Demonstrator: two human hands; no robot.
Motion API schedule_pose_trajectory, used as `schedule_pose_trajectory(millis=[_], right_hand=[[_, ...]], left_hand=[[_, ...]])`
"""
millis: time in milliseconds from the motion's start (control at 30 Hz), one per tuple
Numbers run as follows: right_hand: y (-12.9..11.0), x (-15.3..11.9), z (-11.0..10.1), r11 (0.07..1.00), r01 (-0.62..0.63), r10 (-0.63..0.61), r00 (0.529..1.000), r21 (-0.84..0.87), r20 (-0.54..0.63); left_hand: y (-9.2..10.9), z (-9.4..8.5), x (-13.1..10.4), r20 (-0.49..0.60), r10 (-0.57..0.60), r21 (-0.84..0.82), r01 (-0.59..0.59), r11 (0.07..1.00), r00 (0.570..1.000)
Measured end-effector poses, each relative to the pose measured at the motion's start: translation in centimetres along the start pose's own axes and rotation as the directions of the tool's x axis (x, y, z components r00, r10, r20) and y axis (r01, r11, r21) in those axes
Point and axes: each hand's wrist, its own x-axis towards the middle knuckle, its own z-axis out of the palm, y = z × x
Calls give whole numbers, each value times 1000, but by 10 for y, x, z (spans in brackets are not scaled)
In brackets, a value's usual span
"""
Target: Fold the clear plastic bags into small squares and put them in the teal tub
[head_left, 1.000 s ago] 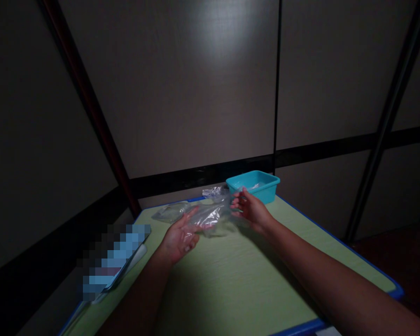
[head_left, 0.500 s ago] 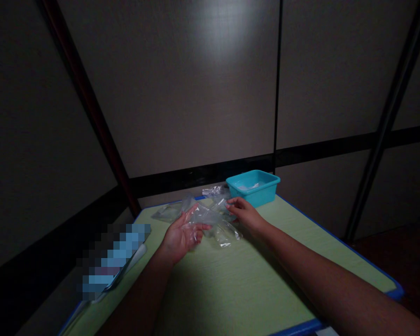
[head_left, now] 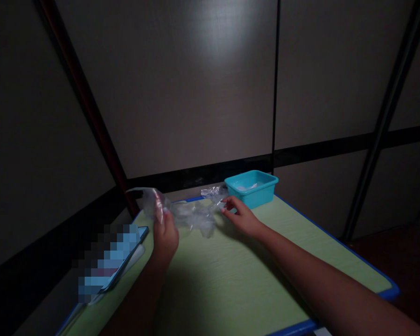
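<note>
A clear, crumpled plastic bag (head_left: 196, 215) stretches between my two hands above the table. My left hand (head_left: 166, 237) is closed on its left part, and the film covers the fingers, partly blurring them. On the other side, my right hand (head_left: 243, 218) pinches the bag's right end between thumb and fingertips, just in front of a turquoise plastic basin (head_left: 257, 199). More shiny clear film (head_left: 213, 192) lies beside the basin, and I cannot tell whether it is part of the same bag.
The basin stands at the far edge of the light green table (head_left: 231, 284) with blue edging, some whitish material inside it. A phone-like device (head_left: 124, 263), its screen pixelated, leans at the left edge. Dark panelled walls (head_left: 196, 116) rise behind and to the left.
My left hand has moved left and turned from palm up to more upright, drawing the bag leftward and lifting its left end. My right hand has shifted slightly left.
</note>
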Motion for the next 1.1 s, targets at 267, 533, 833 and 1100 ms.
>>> schedule_pose_trajectory(millis=[267,533,833,1100], right_hand=[[-17,-13,4,701,-448,186,866,555,464],[-9,-4,5,694,-614,549,789,375,275],[-3,2,-7,605,-702,585,712,375,389],[-27,-5,-29,630,-627,128,665,458,736]], left_hand=[[12,25,-41,723,92,187,-322,928,685],[9,20,-39,833,67,35,-173,984,549],[7,20,-22,457,-261,-88,336,938,850],[4,15,-11,279,-317,-256,388,885,906]])
